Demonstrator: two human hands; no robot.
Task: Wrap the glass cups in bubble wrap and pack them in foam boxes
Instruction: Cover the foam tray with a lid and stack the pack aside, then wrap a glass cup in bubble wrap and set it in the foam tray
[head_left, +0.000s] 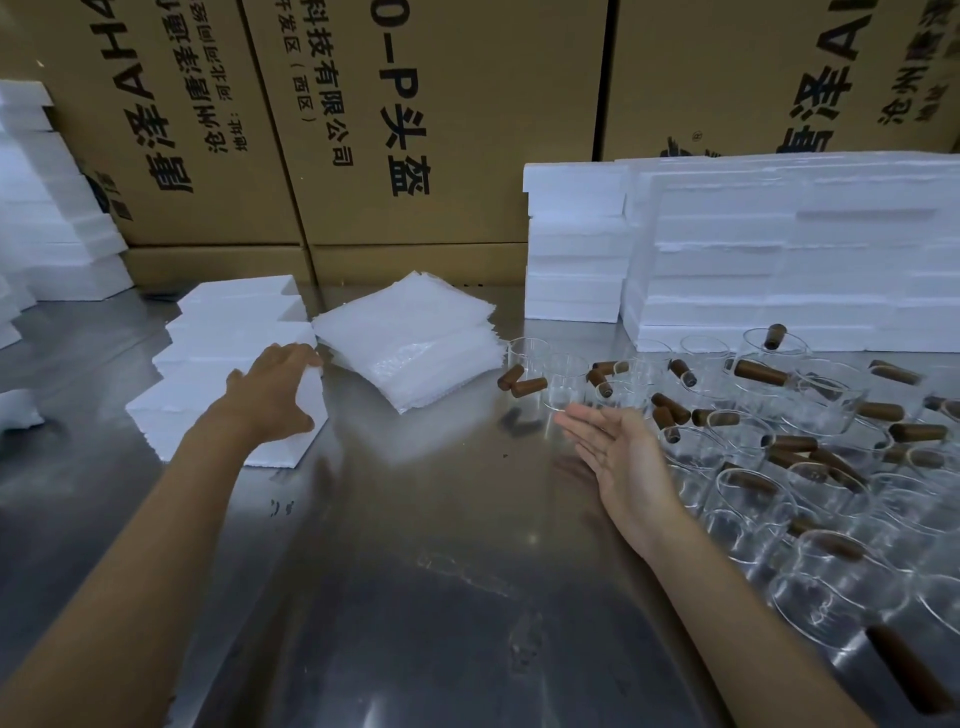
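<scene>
Several clear glass cups (753, 452) with brown wooden handles crowd the right side of a steel table (415, 545). A stack of bubble wrap sheets (410, 343) lies at the middle back. Left of it sits a row of white foam boxes (208, 374). My left hand (275, 395) lies on the nearest foam box, fingers curled over its right edge. My right hand (618, 462) hovers palm-up with straight fingers, holding nothing, just left of the cups.
Tall stacks of white foam pieces (779, 254) stand at the back right, and more foam (47, 208) is piled at the far left. Large printed cardboard cartons (415, 130) wall off the back of the table.
</scene>
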